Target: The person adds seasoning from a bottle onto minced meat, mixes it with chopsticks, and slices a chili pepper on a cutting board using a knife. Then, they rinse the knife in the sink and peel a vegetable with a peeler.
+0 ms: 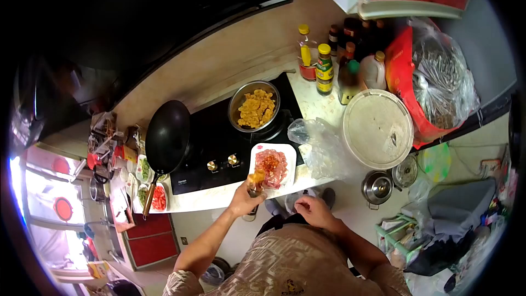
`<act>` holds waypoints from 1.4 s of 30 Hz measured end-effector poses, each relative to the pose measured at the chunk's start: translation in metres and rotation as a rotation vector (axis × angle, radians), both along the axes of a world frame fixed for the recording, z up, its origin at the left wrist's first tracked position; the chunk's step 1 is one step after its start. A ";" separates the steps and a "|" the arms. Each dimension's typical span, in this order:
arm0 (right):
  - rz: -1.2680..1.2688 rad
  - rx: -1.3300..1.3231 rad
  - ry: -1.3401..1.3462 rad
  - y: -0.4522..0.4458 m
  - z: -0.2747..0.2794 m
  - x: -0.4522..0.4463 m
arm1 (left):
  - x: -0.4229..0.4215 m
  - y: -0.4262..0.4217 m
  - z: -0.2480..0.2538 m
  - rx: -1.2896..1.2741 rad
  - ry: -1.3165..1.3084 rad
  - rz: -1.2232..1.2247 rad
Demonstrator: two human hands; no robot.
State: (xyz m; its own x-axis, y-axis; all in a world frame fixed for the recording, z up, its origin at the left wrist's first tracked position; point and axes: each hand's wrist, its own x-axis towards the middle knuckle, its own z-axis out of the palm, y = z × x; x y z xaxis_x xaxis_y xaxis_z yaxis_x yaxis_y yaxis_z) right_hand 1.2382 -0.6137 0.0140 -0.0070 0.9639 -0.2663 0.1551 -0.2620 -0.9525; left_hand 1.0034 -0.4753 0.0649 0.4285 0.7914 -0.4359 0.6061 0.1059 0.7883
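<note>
My left hand [244, 200] is wrapped round a small dark bottle [255, 186] with an orange-brown end, at the near left corner of a white square plate [291, 156]. Raw sliced meat [276, 171] lies on that plate, with a patch of reddish-brown seasoning [270, 160] on top. In front of my body, away from the plate, is my right hand [312, 209] with its fingers curled in; whatever they may hold is hidden. Behind the plate, a metal bowl [232, 111] of yellow-brown cooked food [255, 108] sits on the black cooktop [211, 131].
A black wok [167, 137] stands on the cooktop's left, its handle over dishes of chopped red vegetables [159, 197]. To the right are a clear plastic bag [318, 145], sauce bottles [324, 71], a round lidded bucket [378, 126] and a red bag [400, 71]. A lidded pot [377, 186] is on the floor.
</note>
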 end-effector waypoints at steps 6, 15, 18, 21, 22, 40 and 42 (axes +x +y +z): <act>0.048 0.108 -0.037 0.003 0.013 -0.017 | 0.017 -0.030 -0.003 0.096 -0.266 0.199; 0.193 0.248 -0.584 0.004 0.021 -0.010 | 0.053 -0.053 -0.080 -0.771 -0.899 0.939; 0.110 0.351 -0.599 -0.002 0.047 -0.008 | 0.069 -0.061 -0.069 -0.863 -0.953 0.867; 0.004 0.357 -0.573 0.007 0.088 -0.009 | 0.075 -0.061 -0.050 -0.987 -1.030 0.776; -0.035 0.245 -0.473 0.009 0.086 -0.002 | 0.074 -0.054 -0.033 -1.034 -1.046 0.756; -0.114 0.356 -0.789 0.102 0.165 -0.046 | 0.088 -0.027 -0.020 -1.137 -1.547 0.787; -0.087 0.411 -0.884 0.105 0.164 -0.052 | 0.089 -0.027 -0.022 -1.146 -1.545 0.779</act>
